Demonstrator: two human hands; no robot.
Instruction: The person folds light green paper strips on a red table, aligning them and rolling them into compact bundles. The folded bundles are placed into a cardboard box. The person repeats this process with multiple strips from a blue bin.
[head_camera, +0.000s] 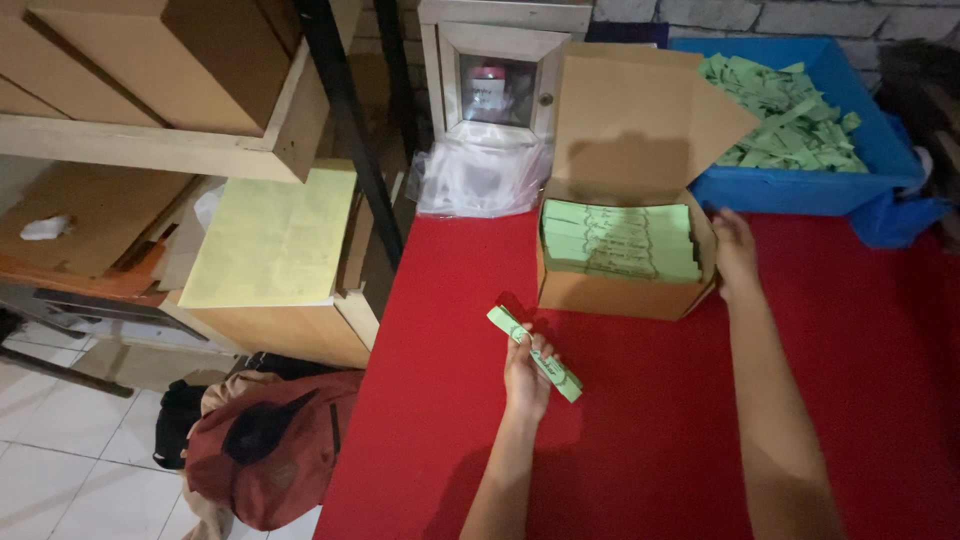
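Note:
My left hand (527, 375) grips a long narrow green packet (535, 353) above the red table (640, 430), just in front of an open cardboard box (620, 292). Rows of the same green packets (618, 240) fill that box, and its lid flap stands upright behind. My right hand (735, 255) rests against the box's right side with fingers curled on the edge.
A blue bin (800, 185) heaped with loose green packets stands at the back right. Clear plastic bags (480, 175) lie at the table's back, below a small framed cabinet. Left of the table are wooden shelves with cartons, yellow paper sheets (270, 235) and a red bag (265, 450) on the tiled floor.

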